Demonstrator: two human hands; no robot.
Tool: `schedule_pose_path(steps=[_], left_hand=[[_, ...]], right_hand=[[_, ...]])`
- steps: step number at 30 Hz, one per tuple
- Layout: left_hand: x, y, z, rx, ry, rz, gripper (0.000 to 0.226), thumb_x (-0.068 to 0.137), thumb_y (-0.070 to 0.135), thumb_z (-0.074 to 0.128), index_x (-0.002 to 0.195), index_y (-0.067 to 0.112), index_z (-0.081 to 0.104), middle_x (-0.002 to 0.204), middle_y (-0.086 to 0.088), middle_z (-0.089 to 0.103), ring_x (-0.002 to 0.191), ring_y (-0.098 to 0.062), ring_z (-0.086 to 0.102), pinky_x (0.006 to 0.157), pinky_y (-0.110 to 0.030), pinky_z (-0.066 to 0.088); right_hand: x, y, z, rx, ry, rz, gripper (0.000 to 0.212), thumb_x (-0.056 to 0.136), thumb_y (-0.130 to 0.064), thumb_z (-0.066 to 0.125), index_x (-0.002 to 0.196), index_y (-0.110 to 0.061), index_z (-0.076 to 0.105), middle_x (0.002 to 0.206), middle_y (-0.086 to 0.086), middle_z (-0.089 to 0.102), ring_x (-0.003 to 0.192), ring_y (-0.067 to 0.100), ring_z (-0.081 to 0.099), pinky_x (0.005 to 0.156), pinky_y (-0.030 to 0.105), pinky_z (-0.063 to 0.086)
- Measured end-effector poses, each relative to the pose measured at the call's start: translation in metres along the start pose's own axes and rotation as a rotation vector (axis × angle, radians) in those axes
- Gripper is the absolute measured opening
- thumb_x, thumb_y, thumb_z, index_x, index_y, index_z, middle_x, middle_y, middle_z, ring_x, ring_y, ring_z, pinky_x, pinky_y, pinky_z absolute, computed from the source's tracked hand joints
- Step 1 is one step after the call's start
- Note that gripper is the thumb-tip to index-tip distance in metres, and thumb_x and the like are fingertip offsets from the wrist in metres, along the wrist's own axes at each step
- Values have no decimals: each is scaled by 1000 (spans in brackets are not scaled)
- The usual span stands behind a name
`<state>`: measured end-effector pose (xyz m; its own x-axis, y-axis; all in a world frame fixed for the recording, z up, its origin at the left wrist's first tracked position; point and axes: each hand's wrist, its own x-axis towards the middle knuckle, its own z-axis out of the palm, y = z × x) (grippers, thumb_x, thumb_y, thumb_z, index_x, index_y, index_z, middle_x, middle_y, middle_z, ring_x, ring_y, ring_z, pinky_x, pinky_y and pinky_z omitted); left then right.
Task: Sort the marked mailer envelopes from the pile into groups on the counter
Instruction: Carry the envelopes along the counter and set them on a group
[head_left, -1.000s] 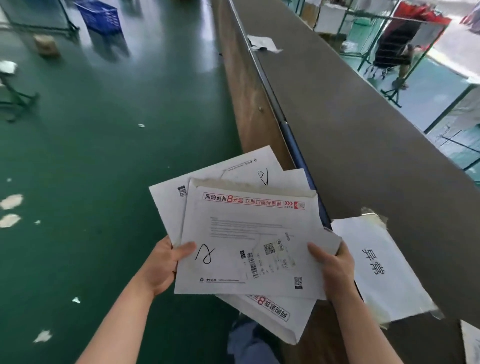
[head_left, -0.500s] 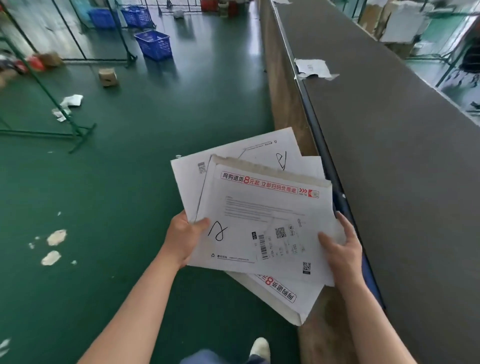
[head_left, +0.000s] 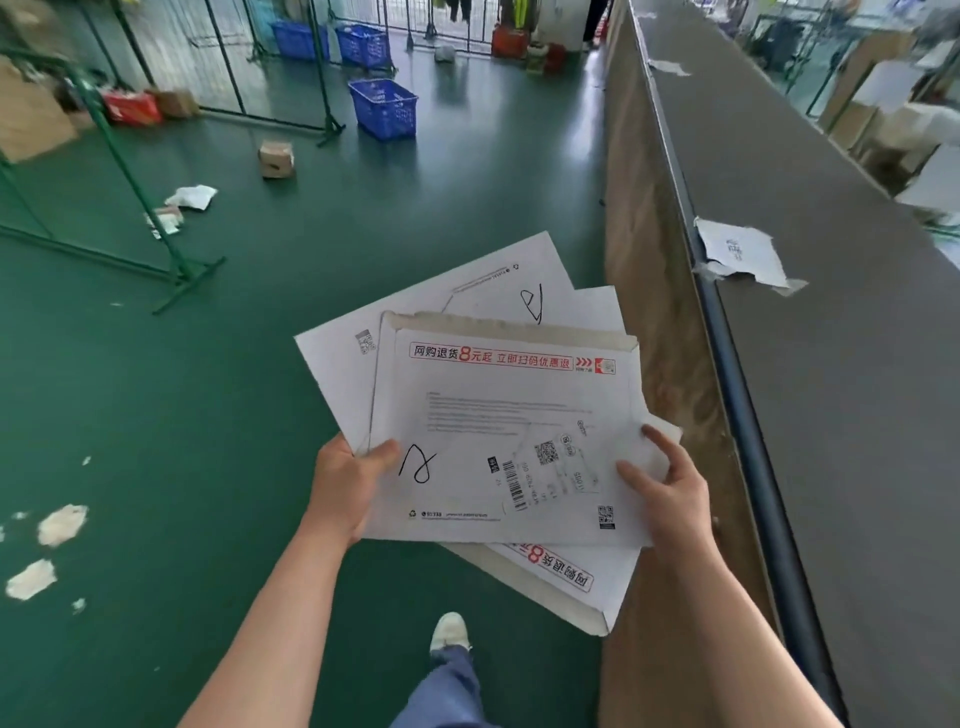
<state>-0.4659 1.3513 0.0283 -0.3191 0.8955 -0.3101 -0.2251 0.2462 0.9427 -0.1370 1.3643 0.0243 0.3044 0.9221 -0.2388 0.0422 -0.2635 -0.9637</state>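
while the left hand (head_left: 349, 483) grips the fanned envelopes (head_left: 498, 436) by their left edge, thumb on top beside a pen mark, the right hand (head_left: 670, 499) pinches the top mailer's right edge, its fingers now more spread than a moment ago. the person has walked farther along the bench (head_left: 841, 364): a different taped paper label (head_left: 740, 254) now lies ahead on the right, likely the next group's place. nothing is laid down yet. far on the floor, blue baskets (head_left: 384, 106) stand; their contents cannot be made out.
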Motion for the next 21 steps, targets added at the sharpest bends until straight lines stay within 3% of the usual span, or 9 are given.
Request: schedule_pose_path(steps=[6, 16, 21], left_hand=[[142, 53, 71, -10, -82, -25, 23, 93, -6, 64, 108, 10, 74, 106, -8, 79, 102, -32, 74, 89, -49, 59], [360, 74, 225, -35, -154, -48, 32, 94, -8, 61, 124, 1, 66, 118, -19, 74, 111, -39, 71, 98, -55, 54], [479, 113, 333, 16, -155, -29, 26, 94, -8, 61, 116, 3, 70, 112, -17, 76, 108, -40, 71, 97, -56, 54]], right_hand=[[128, -51, 31, -26, 108, 43, 60, 88, -17, 79, 135, -45, 53, 117, -10, 59, 100, 26, 71, 79, 53, 64], [368, -92, 27, 184, 138, 89, 55, 87, -9, 79, 126, -45, 63, 118, 1, 68, 96, 29, 75, 72, 45, 65], [527, -128, 22, 235, 64, 139, 61, 86, -3, 78, 133, -38, 60, 119, 9, 69, 83, 28, 78, 62, 41, 64]])
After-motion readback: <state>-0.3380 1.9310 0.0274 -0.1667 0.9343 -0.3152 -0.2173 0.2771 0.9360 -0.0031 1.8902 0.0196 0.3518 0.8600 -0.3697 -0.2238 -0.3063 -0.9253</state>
